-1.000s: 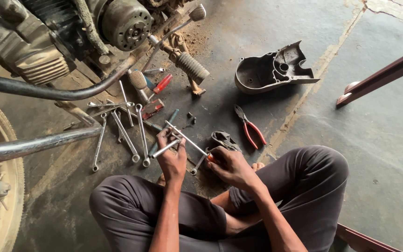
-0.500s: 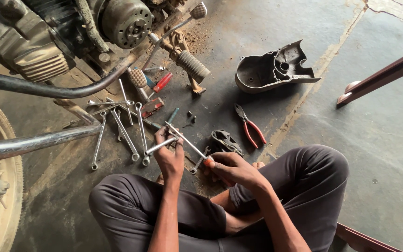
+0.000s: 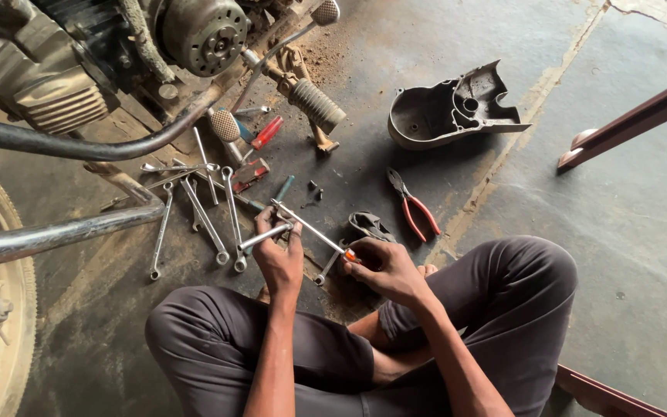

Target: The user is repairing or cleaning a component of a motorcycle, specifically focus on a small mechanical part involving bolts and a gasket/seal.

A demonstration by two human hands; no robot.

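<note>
Near the frame's centre, the left hand (image 3: 278,255) is clamping a socket wrench (image 3: 264,236) steady while the right hand (image 3: 384,270) is pinching a screwdriver (image 3: 310,228) across it, above spanners (image 3: 204,218) spread within reach.

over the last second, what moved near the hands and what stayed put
The right hand drew back toward the knee, gripping the orange-handled screwdriver. The left hand keeps its short silver rod. Red-handled pliers, floor spanners and grey metal engine cover are unmoved.
</note>
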